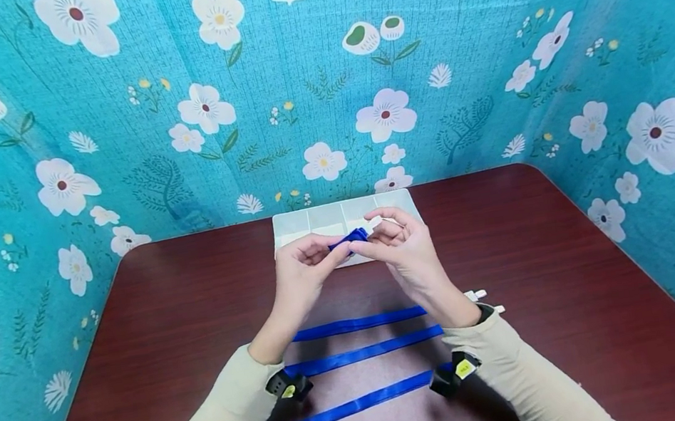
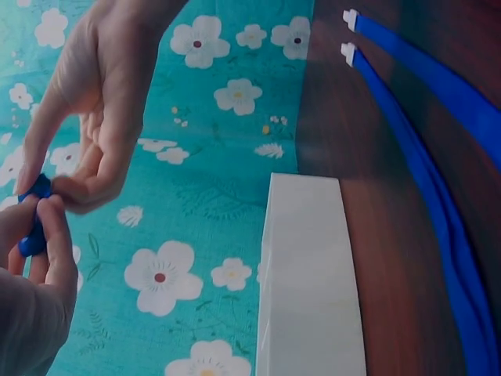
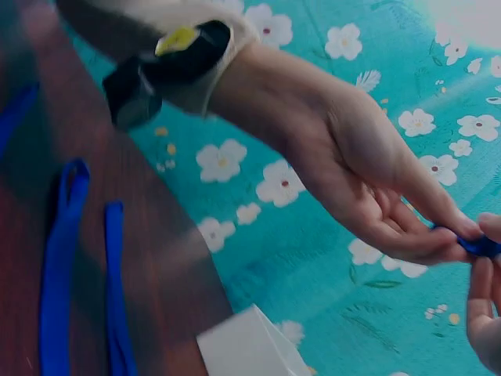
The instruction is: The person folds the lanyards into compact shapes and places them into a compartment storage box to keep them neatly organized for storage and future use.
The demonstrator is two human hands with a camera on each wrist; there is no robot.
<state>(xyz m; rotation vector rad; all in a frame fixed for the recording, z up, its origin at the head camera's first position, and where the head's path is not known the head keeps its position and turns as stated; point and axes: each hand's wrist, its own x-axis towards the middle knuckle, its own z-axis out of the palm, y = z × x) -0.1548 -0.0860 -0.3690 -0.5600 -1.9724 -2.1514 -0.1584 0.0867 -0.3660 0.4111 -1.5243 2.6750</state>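
Note:
A blue lanyard (image 1: 351,239), folded into a small bundle, is held up between both hands above the tray. My left hand (image 1: 300,266) pinches the bundle's left side between thumb and fingers. With thumb and fingertips, my right hand (image 1: 410,243) pinches its right side. A white plastic clip (image 1: 374,222) sticks up beside the right fingers. The left wrist view shows the bundle (image 2: 33,227) twisted between the two sets of fingertips. In the right wrist view most of the bundle (image 3: 479,246) is covered by fingers.
Three more blue lanyards (image 1: 360,324) lie stretched across the dark red table (image 1: 194,295) below my forearms, with white clips (image 1: 477,295) at the right. Behind the hands stands a white compartment tray (image 1: 290,223). A flowered teal cloth (image 1: 307,85) hangs around the table.

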